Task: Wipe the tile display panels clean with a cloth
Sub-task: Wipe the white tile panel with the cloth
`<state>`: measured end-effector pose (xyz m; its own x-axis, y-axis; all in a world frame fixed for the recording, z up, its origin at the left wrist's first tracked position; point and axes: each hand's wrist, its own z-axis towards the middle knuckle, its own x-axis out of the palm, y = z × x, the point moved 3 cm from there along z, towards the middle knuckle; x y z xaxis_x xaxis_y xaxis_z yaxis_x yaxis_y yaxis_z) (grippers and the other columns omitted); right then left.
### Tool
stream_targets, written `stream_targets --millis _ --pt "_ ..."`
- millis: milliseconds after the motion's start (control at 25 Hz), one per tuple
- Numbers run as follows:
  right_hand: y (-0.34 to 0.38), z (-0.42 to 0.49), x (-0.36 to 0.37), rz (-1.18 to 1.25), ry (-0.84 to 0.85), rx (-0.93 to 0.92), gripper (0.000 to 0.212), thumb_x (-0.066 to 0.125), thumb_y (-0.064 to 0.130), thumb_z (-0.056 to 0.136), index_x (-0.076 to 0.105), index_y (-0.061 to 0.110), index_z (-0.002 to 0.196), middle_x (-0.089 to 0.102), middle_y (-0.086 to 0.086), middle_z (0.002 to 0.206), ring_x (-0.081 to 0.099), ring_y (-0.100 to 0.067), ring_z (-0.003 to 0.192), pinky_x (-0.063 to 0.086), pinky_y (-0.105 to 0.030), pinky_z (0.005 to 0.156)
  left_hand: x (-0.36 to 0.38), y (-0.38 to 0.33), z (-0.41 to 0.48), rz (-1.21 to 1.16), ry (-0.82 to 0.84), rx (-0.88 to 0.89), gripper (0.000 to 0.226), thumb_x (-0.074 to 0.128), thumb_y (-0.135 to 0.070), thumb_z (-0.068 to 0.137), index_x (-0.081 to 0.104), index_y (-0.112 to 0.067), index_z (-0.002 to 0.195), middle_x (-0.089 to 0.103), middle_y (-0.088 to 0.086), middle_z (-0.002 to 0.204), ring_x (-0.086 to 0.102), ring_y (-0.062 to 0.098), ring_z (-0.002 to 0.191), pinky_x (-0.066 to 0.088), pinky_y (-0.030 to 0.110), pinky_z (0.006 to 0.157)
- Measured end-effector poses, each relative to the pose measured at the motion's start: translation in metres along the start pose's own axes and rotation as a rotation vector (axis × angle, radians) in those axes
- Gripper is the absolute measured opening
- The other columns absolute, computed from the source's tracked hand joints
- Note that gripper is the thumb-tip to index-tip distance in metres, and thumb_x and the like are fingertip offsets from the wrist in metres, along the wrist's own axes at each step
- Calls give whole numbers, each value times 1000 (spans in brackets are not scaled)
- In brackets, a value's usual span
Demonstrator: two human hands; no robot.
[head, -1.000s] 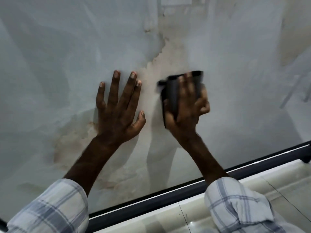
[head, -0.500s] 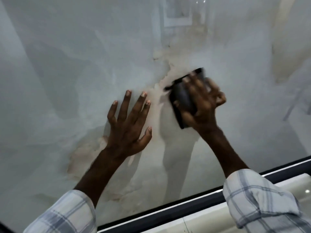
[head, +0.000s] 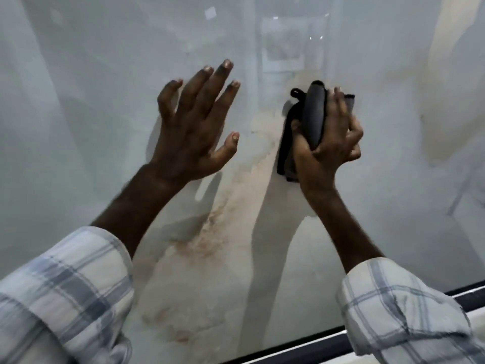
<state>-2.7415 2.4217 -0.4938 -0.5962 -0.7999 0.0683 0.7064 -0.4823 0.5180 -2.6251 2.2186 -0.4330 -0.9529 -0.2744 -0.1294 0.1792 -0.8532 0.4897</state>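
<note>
A glossy pale grey tile panel (head: 91, 127) with a beige marbled streak fills the view. My right hand (head: 329, 143) grips a folded dark grey cloth (head: 313, 114) and holds it against the panel at centre right. The cloth bulges up between thumb and fingers, and a flap hangs out on its left side. My left hand (head: 195, 124) spreads its fingers over the panel to the left of the cloth, palm near the surface. Whether the palm touches the tile is unclear.
A black frame strip (head: 315, 342) runs along the panel's lower right edge, with a white surface beyond it. Plaid sleeves cover both forearms. The tile reflects the room and my arms.
Both hands have moved up the panel. The cloth has bunched up in my right hand, and my left hand's fingers have lifted and spread.
</note>
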Motion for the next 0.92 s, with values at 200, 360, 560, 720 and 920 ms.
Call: stream_targets --millis 200,360,560,720,920 --pt "20 1 3 -43 188 -872 54 66 38 95 61 20 146 50 1 158 48 -33 141 32 -55 102 7 -7 -8 67 44 25 70 49 -44 96 43 -10 157 32 9 168 29 32 156 24 53 120" --pt "14 71 1 123 -8 -27 73 71 44 84 49 28 151 45 17 156 39 -18 136 25 -44 106 6 -9 -9 47 23 -10 70 52 -41 96 43 -10 157 30 9 169 25 31 158 23 55 123" --pt "69 63 18 26 62 -789 48 69 38 93 66 16 136 56 0 153 48 -27 138 25 -40 107 5 -7 -4 -8 13 -14 66 61 -37 89 55 -7 148 37 11 166 31 32 155 27 55 122" --pt "56 115 5 166 -11 -220 61 72 39 86 58 26 144 48 10 158 41 -18 136 28 -43 103 -15 9 -8 -127 -3 -10 65 62 -36 90 55 -7 148 31 15 167 29 33 156 29 56 119" --pt "109 80 33 42 86 -826 47 69 42 92 68 24 135 56 5 153 52 -34 135 33 -54 102 -36 74 -14 77 10 -167 64 48 -42 98 48 -11 154 17 13 172 20 31 159 23 60 116"
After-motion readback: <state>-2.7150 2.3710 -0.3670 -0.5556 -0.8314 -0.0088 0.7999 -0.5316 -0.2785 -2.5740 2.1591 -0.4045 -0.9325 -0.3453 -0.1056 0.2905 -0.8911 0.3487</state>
